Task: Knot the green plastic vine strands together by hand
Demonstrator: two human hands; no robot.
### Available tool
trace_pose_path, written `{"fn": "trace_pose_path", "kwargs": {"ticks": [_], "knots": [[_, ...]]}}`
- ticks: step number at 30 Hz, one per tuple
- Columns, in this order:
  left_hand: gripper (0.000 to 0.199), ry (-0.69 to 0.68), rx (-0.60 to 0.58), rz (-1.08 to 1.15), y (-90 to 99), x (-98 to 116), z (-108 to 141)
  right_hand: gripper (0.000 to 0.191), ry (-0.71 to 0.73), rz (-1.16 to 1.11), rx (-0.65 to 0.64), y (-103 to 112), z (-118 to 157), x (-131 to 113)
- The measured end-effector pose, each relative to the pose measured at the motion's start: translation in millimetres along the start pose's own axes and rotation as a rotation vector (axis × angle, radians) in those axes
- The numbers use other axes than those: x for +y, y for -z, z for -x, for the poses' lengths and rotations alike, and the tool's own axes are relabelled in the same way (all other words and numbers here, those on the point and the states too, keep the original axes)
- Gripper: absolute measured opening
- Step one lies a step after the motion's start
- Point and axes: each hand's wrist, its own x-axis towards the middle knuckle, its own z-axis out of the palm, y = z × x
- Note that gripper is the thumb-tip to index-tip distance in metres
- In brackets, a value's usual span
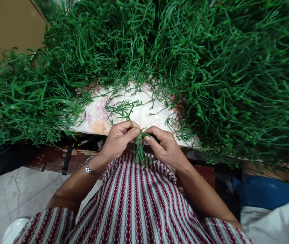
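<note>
Close in front of my body, my left hand (120,137) pinches one side of a small bunch of green stems (139,150), thumb against fingers. My right hand (163,144) pinches the other side of that bunch, its fingertips nearly touching the left ones. The stems hang down between both hands over the striped shirt. Just beyond my left hand, a few loose green stems (123,107) lie on a white floral cloth (144,117).
Large heaps of thin green stems (185,44) cover the far side and both ends of the table. A brown board (9,30) stands at the upper left. Blue fabric (266,191) and pale fabric (279,222) are at the lower right.
</note>
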Motion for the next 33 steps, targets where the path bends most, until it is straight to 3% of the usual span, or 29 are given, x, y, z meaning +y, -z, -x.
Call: {"fn": "trace_pose_path", "kwargs": {"ticks": [3, 7, 11, 14, 21, 33], "knots": [[0.011, -0.022, -0.056, -0.032, 0.5, -1.0, 0.8, 0.016, 0.019, 0.100, 0.009, -2.6, -1.2, -0.4], [0.010, -0.064, -0.003, 0.099, -4.8, -1.0, 0.6, 0.022, 0.070, 0.200, -0.042, -4.9, -4.3, -0.9], [0.011, 0.000, 0.054, 0.393, -8.5, -2.5, 0.4, 0.025, 0.098, 0.103, -0.097, -7.8, -6.1, 0.0], [0.012, 0.021, 0.054, 0.478, -8.5, -2.8, 1.2, 0.025, 0.102, -0.036, -0.093, -10.3, -5.9, 1.6], [0.010, -0.049, 0.093, 0.378, -7.8, 0.8, 2.9, 0.024, 0.047, -0.098, -0.083, -11.9, -3.7, 1.9], [0.015, -0.049, 0.108, 0.533, -11.0, 0.5, -3.4, 0.025, 0.136, -0.019, -0.066, -22.4, -3.5, -5.3]]}}
